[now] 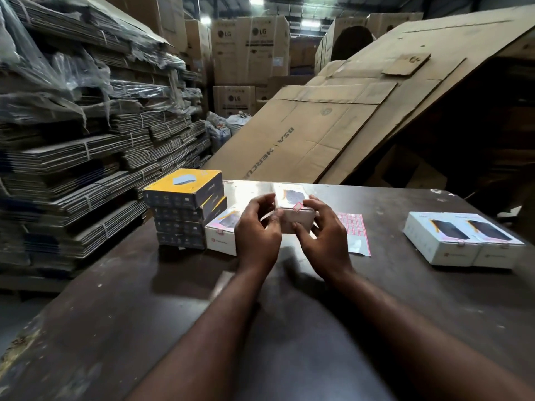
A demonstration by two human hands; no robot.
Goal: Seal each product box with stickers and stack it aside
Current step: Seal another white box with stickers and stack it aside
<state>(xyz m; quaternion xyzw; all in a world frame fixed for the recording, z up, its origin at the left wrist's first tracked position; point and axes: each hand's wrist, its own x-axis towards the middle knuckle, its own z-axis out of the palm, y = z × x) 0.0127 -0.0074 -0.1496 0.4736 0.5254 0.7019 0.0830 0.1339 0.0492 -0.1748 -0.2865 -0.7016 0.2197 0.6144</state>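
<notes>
One white box [295, 219] is held near the worktop's [115, 285] far edge, gripped at both sides by the left hand [257, 230] and right hand [324, 233]. The pink sticker [298, 206] straddling its top front edge should be thumbed flat over both faces, box kept steady.

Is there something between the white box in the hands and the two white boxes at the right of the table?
Only the sticker sheet lies flat on the table between the held box and the two white boxes. The left hand and right hand grip it; lifted over the sheet, it should pass.
</notes>
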